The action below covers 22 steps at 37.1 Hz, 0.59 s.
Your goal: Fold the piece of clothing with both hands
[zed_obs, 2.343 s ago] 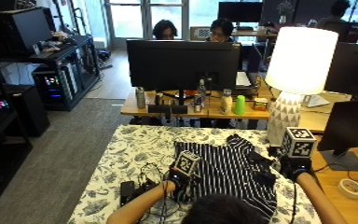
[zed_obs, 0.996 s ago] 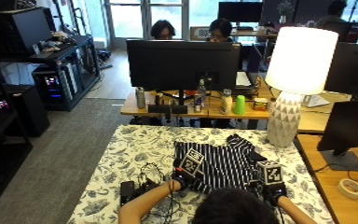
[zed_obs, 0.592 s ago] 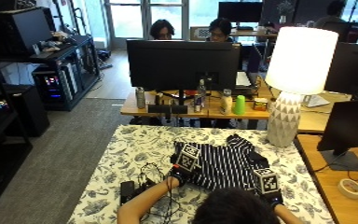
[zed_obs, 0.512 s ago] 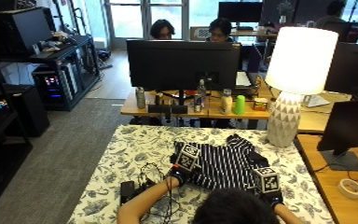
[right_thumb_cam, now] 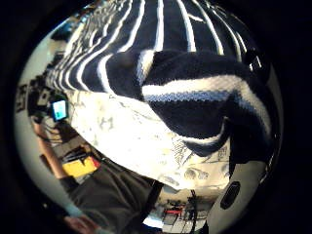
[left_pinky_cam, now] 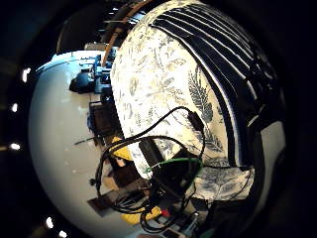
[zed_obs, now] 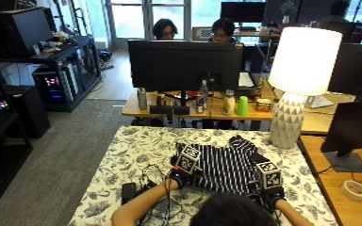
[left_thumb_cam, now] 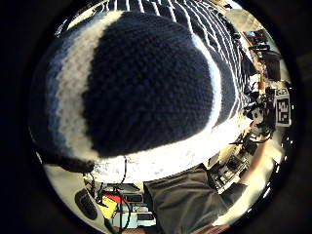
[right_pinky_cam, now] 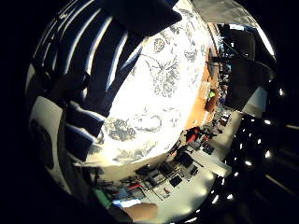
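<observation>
A navy knitted garment with white stripes (zed_obs: 222,165) lies spread on the floral tablecloth (zed_obs: 124,155). My left hand (zed_obs: 178,178) is at its near left corner, and the knit (left_thumb_cam: 146,83) fills the left thumb side palm view. My right hand (zed_obs: 271,191) is at the near right corner, where a bunched fold of the striped cloth (right_thumb_cam: 204,97) sits close to the palm. Both hands appear to grip the near hem. The stripes (left_pinky_cam: 223,64) run beside the tablecloth in the left little finger side palm view. My head hides part of the hem.
Black cables and a small black device (zed_obs: 129,190) lie on the tablecloth to the left of my left hand. A white lamp (zed_obs: 294,84) stands at the table's far right corner. A wooden desk at the right carries a monitor (zed_obs: 357,132) and a tape roll (zed_obs: 355,188).
My right hand has come from the garment's right side down to its near right corner. The left hand has stayed near the left corner, shifting slightly toward me.
</observation>
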Each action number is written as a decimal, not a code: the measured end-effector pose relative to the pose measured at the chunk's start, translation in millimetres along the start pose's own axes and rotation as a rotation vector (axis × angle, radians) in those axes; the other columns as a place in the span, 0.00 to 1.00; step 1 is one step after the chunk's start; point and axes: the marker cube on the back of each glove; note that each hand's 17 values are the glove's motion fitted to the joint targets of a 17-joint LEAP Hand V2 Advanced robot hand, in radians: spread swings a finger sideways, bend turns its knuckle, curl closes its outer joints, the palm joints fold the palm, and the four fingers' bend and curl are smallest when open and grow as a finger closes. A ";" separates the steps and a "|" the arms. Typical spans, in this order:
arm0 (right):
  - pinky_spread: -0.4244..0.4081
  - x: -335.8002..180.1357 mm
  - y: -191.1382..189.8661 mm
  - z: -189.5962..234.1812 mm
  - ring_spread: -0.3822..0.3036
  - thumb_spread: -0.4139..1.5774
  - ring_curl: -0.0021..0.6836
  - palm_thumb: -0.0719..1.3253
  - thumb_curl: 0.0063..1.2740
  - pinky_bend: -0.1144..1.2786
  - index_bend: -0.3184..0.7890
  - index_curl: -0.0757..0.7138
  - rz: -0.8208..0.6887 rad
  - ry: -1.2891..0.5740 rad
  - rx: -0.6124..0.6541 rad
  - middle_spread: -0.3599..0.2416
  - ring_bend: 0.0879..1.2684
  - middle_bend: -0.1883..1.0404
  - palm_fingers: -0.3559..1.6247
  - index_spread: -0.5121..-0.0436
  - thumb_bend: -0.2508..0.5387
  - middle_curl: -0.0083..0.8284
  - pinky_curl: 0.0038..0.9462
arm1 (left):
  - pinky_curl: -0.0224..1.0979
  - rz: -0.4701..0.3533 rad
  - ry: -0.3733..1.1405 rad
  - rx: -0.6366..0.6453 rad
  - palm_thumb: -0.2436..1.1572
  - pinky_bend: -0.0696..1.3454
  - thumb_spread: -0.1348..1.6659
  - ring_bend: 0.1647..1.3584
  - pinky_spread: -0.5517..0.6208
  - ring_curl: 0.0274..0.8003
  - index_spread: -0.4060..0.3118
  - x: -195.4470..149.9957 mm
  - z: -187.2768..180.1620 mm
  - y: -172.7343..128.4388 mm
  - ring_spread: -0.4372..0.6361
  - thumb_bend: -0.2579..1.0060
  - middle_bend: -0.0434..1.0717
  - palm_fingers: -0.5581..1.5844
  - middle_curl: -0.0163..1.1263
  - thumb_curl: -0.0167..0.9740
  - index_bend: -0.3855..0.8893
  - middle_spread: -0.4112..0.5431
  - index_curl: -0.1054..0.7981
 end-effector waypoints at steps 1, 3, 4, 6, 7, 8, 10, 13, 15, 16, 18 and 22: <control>0.14 4.6 -4.1 -0.1 0.26 0.72 0.62 0.83 0.31 0.56 0.43 0.49 0.011 0.002 0.003 0.38 0.46 0.39 0.81 0.56 0.51 0.52 0.38 | 0.38 -0.023 -0.028 0.036 0.71 0.50 0.93 0.31 0.09 0.50 0.24 -3.8 -1.1 -2.1 0.07 0.32 0.38 0.82 0.46 0.27 0.40 0.09 0.48; 0.12 10.4 -4.9 -5.8 0.25 0.71 0.62 0.84 0.31 0.55 0.43 0.49 0.025 0.002 0.007 0.37 0.47 0.39 0.82 0.57 0.50 0.53 0.38 | 0.38 -0.052 -0.058 0.075 0.71 0.49 0.93 0.31 0.09 0.50 0.24 -8.8 1.6 -8.4 0.07 0.32 0.38 0.81 0.46 0.27 0.40 0.09 0.48; 0.12 11.8 -2.3 -10.7 0.24 0.71 0.63 0.84 0.31 0.55 0.43 0.50 0.026 0.001 0.008 0.37 0.47 0.39 0.82 0.57 0.50 0.53 0.38 | 0.38 -0.046 -0.050 0.054 0.71 0.49 0.93 0.31 0.09 0.50 0.24 -9.1 7.0 -12.0 0.07 0.32 0.38 0.81 0.46 0.27 0.40 0.09 0.48; 0.11 12.7 7.2 -23.2 0.23 0.71 0.63 0.84 0.31 0.55 0.42 0.50 0.020 0.005 0.007 0.36 0.47 0.39 0.82 0.58 0.49 0.53 0.38 | 0.38 -0.007 -0.013 -0.031 0.70 0.48 0.94 0.31 0.09 0.50 0.24 -7.2 20.6 -16.7 0.07 0.32 0.38 0.81 0.47 0.26 0.40 0.09 0.48; 0.10 12.1 14.2 -30.5 0.23 0.71 0.63 0.85 0.31 0.55 0.42 0.51 0.012 0.008 0.002 0.36 0.47 0.39 0.82 0.58 0.48 0.53 0.38 | 0.38 0.011 0.001 -0.065 0.70 0.48 0.94 0.31 0.09 0.50 0.24 -6.4 25.0 -16.6 0.07 0.32 0.38 0.81 0.47 0.26 0.40 0.09 0.49; 0.10 11.0 22.5 -38.2 0.22 0.71 0.63 0.85 0.31 0.55 0.42 0.51 0.003 0.012 -0.007 0.36 0.47 0.39 0.82 0.58 0.48 0.54 0.38 | 0.38 0.024 0.010 -0.084 0.70 0.48 0.94 0.30 0.09 0.50 0.24 -6.3 26.8 -14.6 0.07 0.32 0.38 0.81 0.47 0.26 0.40 0.09 0.49; 0.09 8.3 39.1 -51.8 0.22 0.71 0.64 0.85 0.31 0.55 0.42 0.51 -0.017 0.018 -0.037 0.35 0.47 0.39 0.82 0.58 0.47 0.54 0.38 | 0.38 0.044 0.012 -0.099 0.70 0.48 0.94 0.31 0.09 0.50 0.24 -6.7 25.9 -6.8 0.07 0.32 0.37 0.81 0.47 0.26 0.40 0.09 0.49; 0.09 7.7 53.8 -64.1 0.21 0.71 0.64 0.86 0.30 0.55 0.42 0.52 -0.043 0.027 -0.090 0.35 0.47 0.39 0.82 0.59 0.46 0.55 0.39 | 0.38 0.076 0.004 -0.122 0.70 0.47 0.94 0.30 0.10 0.50 0.24 -7.6 23.5 9.0 0.07 0.32 0.37 0.81 0.47 0.26 0.40 0.09 0.49; 0.09 8.4 59.8 -70.8 0.21 0.71 0.64 0.86 0.30 0.55 0.42 0.52 -0.055 0.032 -0.128 0.35 0.47 0.39 0.82 0.59 0.45 0.55 0.39 | 0.38 0.098 0.000 -0.145 0.70 0.47 0.94 0.29 0.10 0.50 0.24 -8.2 22.4 19.9 0.07 0.31 0.37 0.81 0.47 0.26 0.40 0.09 0.49; 0.09 8.5 62.5 -75.0 0.21 0.71 0.64 0.86 0.30 0.55 0.42 0.52 -0.062 0.035 -0.145 0.34 0.47 0.39 0.82 0.59 0.45 0.55 0.39 | 0.38 0.111 0.002 -0.156 0.69 0.47 0.94 0.29 0.10 0.50 0.24 -8.2 21.0 24.9 0.07 0.31 0.37 0.81 0.47 0.26 0.40 0.09 0.49; 0.08 8.9 66.3 -85.3 0.21 0.71 0.64 0.87 0.30 0.55 0.41 0.52 -0.081 0.040 -0.168 0.34 0.47 0.39 0.82 0.59 0.44 0.56 0.39 | 0.38 0.138 0.009 -0.171 0.69 0.46 0.94 0.29 0.10 0.50 0.25 -8.1 15.0 33.8 0.07 0.31 0.37 0.81 0.47 0.26 0.40 0.09 0.49; 0.08 14.2 64.2 -111.3 0.21 0.71 0.65 0.87 0.30 0.55 0.42 0.53 -0.081 0.050 -0.173 0.33 0.47 0.39 0.82 0.59 0.42 0.56 0.39 | 0.38 0.146 0.000 -0.177 0.69 0.45 0.94 0.28 0.10 0.50 0.24 -12.3 -6.9 42.9 0.07 0.31 0.37 0.81 0.48 0.25 0.40 0.09 0.49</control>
